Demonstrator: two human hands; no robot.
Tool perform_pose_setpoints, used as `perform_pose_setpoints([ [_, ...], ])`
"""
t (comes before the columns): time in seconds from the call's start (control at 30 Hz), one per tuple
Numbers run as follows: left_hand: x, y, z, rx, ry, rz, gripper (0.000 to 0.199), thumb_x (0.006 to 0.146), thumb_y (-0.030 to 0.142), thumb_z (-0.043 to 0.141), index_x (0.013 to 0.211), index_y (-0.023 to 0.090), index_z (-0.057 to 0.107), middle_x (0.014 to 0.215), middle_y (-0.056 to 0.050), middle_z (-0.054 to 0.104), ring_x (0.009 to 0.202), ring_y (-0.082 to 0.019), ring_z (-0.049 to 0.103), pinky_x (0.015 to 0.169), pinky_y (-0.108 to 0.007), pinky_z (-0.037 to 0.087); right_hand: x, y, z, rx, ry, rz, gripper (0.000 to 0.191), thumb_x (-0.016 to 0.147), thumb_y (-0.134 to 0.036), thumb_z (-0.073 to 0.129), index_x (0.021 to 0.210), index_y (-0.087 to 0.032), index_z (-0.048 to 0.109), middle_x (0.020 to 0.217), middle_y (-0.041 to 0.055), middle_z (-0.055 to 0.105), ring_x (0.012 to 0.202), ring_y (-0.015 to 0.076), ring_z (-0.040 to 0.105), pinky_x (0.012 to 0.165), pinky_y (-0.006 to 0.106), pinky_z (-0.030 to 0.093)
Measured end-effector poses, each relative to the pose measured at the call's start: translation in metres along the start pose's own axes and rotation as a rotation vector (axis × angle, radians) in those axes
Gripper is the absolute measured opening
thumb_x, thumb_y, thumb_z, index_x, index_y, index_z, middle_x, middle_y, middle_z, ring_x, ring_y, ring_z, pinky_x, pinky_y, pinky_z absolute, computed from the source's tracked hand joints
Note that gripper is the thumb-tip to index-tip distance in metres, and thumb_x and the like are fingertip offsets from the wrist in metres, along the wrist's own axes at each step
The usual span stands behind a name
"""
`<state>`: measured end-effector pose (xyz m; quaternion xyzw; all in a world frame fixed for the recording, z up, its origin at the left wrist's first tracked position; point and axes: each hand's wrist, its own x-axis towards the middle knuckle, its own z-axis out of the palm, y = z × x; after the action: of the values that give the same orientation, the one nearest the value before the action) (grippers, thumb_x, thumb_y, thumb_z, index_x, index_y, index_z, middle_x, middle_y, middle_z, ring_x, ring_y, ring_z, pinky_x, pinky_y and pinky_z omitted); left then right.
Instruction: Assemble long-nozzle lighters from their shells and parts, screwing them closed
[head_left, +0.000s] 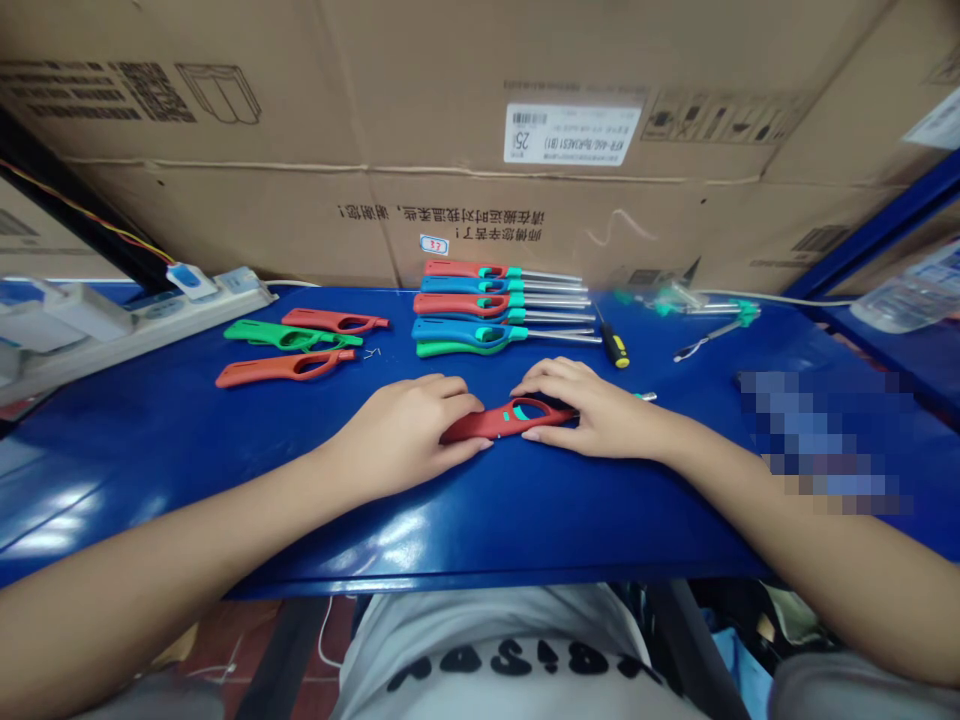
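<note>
Both hands, left [409, 430] and right [600, 410], grip a red lighter [495, 422] low over the blue table [420, 520], before a row of assembled lighters [469, 305]. A clear plastic container [911, 290] lies at far right, its contents too blurred to tell.

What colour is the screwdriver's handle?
The handle is black and yellow, seen best in the head view.
</note>
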<state>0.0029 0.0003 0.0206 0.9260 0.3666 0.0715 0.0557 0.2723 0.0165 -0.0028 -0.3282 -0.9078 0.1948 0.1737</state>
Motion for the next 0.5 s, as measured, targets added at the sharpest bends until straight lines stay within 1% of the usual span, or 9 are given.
perform_pose_setpoints([
  [0.13, 0.000, 0.000, 0.001, 0.020, 0.000, 0.011, 0.024, 0.095, 0.043, 0.062, 0.100, 0.020, 0.070, 0.098, -0.003, 0.067, 0.088, -0.020, 0.065, 0.070, -0.029, 0.045, 0.000, 0.001, 0.000, -0.007, 0.003, -0.006, 0.034, 0.095, -0.041, 0.064, 0.124, -0.023, 0.064, 0.117, 0.0106, 0.064, 0.111, 0.0261, 0.058, 0.099, 0.045, 0.042],
  [0.2, -0.001, 0.001, 0.003, 0.076, 0.011, 0.023, 0.025, 0.095, 0.043, 0.063, 0.098, 0.019, 0.070, 0.096, -0.004, 0.068, 0.086, -0.021, 0.065, 0.070, -0.030, 0.046, 0.000, 0.001, 0.001, -0.042, 0.004, -0.008, 0.035, 0.095, -0.041, 0.064, 0.124, -0.022, 0.064, 0.115, 0.0109, 0.064, 0.109, 0.0262, 0.059, 0.097, 0.044, 0.043],
  [0.33, -0.002, 0.007, 0.007, 0.226, 0.025, 0.051, 0.025, 0.098, 0.036, 0.057, 0.102, 0.015, 0.070, 0.096, -0.007, 0.069, 0.088, -0.025, 0.066, 0.072, -0.035, 0.050, 0.000, -0.004, 0.001, -0.224, -0.049, -0.026, 0.039, 0.096, -0.036, 0.061, 0.130, -0.017, 0.062, 0.117, 0.0140, 0.063, 0.102, 0.0272, 0.061, 0.089, 0.042, 0.047],
  [0.43, -0.002, 0.008, 0.010, 0.258, 0.041, 0.060, 0.023, 0.096, 0.030, 0.058, 0.107, 0.013, 0.069, 0.098, -0.008, 0.070, 0.090, -0.027, 0.066, 0.073, -0.038, 0.052, 0.001, -0.009, -0.001, -0.354, -0.086, -0.047, 0.039, 0.096, -0.033, 0.059, 0.130, -0.013, 0.063, 0.117, 0.0157, 0.064, 0.092, 0.0263, 0.063, 0.083, 0.040, 0.048],
  [0.5, -0.002, 0.005, 0.011, 0.258, 0.061, 0.072, 0.024, 0.096, 0.029, 0.058, 0.111, 0.013, 0.068, 0.101, -0.009, 0.070, 0.092, -0.027, 0.067, 0.075, -0.038, 0.052, 0.000, -0.012, -0.005, -0.405, -0.092, -0.063, 0.036, 0.098, -0.033, 0.055, 0.126, -0.012, 0.065, 0.113, 0.0152, 0.066, 0.088, 0.0253, 0.063, 0.079, 0.038, 0.048],
])
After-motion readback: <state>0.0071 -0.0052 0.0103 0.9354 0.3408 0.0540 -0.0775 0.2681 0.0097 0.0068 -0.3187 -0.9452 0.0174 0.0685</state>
